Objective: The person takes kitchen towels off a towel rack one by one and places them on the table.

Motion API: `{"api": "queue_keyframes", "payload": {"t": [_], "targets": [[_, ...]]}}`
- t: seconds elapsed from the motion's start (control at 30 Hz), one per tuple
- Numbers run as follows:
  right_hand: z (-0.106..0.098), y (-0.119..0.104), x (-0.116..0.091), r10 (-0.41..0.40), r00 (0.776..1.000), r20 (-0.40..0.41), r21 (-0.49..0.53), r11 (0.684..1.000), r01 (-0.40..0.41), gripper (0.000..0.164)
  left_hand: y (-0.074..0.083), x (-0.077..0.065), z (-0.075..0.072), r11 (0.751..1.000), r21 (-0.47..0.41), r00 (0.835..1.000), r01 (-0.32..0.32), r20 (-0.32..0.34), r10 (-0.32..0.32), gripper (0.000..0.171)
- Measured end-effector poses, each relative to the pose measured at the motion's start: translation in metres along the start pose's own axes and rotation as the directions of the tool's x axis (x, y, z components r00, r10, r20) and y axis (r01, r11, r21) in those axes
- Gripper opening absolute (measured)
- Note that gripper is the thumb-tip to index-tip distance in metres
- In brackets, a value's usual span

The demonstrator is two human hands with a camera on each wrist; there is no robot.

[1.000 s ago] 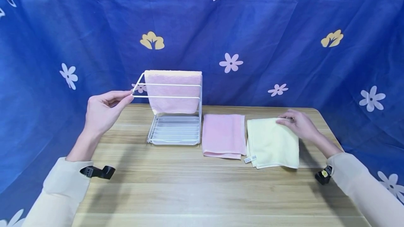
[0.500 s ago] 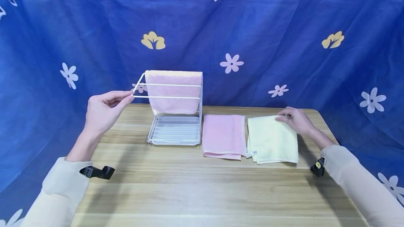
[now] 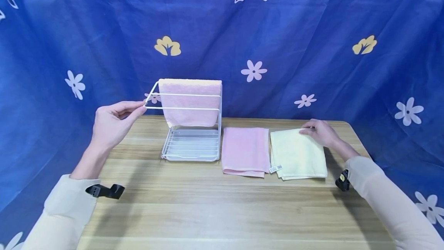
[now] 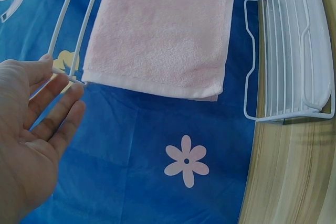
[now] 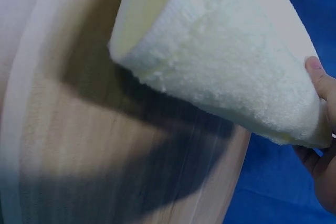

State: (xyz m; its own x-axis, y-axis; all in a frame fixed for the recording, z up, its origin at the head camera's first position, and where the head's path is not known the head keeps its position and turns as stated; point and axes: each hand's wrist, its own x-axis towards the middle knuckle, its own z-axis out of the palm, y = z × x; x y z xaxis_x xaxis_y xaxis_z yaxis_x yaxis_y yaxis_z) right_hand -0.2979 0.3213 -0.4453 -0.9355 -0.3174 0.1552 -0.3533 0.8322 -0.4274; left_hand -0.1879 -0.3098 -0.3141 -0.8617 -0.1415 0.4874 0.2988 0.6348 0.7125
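My left hand point(image 3: 114, 122) pinches the front corner of the upper frame of a white wire rack point(image 3: 192, 159) between thumb and fingers. Over the rack's top bar hangs a pale pink towel point(image 4: 163, 35). Beside the rack a second pink towel point(image 3: 245, 151) lies folded on the table. To its right is a folded pale yellow towel point(image 3: 298, 153) with a small white label at its left edge. My right hand point(image 3: 320, 132) grips the yellow towel's far edge; in the right wrist view the towel's near side is lifted off the wood, and some fingers are hidden behind it.
A wood-grain table point(image 3: 222, 211) lies under everything. Blue curtain point(image 3: 208, 22) with flower prints stands behind and at the sides. A pale tray point(image 4: 320, 51) sits under the rack's bottom wires. Black wrist cameras point(image 3: 105, 191) sit at both cuffs.
My right hand and the yellow towel have shifted slightly left, toward the folded pink towel, and the towel's front edge has drawn back a little. My left hand keeps its hold on the rack.
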Motion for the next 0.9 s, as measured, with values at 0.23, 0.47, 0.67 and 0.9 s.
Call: {"api": "queue_keyframes", "payload": {"t": [0.23,0.47,0.67,0.9], "targets": [[0.0011,-0.0005,0.0035,-0.004,1.0,0.026,0.006,1.0,0.004,0.022,-0.0007,0.0008,-0.0002,1.0,0.003,1.0,-0.002,0.003,0.002,0.028],[-0.0011,0.0023,0.002,-0.015,0.996,0.082,-0.006,1.0,0.016,0.019,-0.0011,0.0013,-0.0001,1.0,0.008,1.0,-0.006,0.002,0.006,0.027],[-0.0036,0.0058,-0.0004,-0.01,0.992,0.123,-0.023,1.0,0.013,0.023,0.0004,0.0015,0.0004,1.0,0.001,1.0,-0.01,0.0,0.01,0.028],[-0.0067,0.0039,-0.0033,0.002,0.991,0.137,-0.044,0.999,0.004,0.024,0.0,0.0012,0.0004,1.0,-0.004,1.0,-0.004,-0.001,0.004,0.028]]}}
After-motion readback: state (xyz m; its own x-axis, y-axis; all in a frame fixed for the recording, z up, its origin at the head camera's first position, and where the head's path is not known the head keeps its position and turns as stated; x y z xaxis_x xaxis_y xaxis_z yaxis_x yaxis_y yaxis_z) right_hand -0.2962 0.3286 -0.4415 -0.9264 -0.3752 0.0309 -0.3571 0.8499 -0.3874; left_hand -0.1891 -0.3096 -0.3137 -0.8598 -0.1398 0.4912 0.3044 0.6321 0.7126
